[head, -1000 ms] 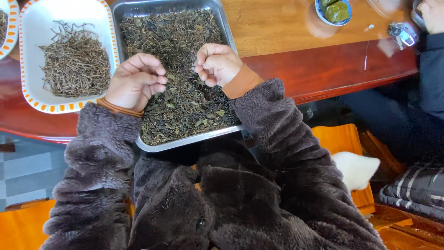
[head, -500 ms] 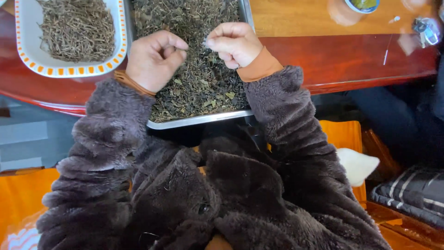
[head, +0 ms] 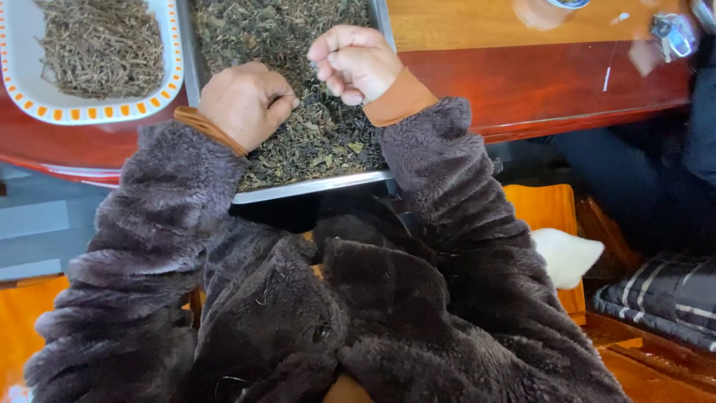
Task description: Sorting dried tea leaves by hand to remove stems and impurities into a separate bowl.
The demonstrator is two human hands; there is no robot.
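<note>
Item: rectangular silver metal tray (head: 313, 185) of dark dried loose leaves (head: 298, 45), its long axis running 12 to 6 o'clock, lying on the red-brown wooden worktop (head: 552, 82).

Left hand (head: 245, 101): resting knuckles-up on the leaves, grip curled shut; contents hidden.

Right hand (head: 356, 61): hovering at 1 o'clock from the left, nearer the tray's middle, fingers pinching together; whether any leaf is caught, cannot tell.

At 9 o'clock: white orange-trimmed dish (head: 22, 89) holding brown stems (head: 101, 41). Nothing standing between hands and leaves.

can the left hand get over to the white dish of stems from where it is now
Probably yes. The left hand rests on the metal tray of dried leaves, right beside the white dish of stems, with nothing between them.
</note>
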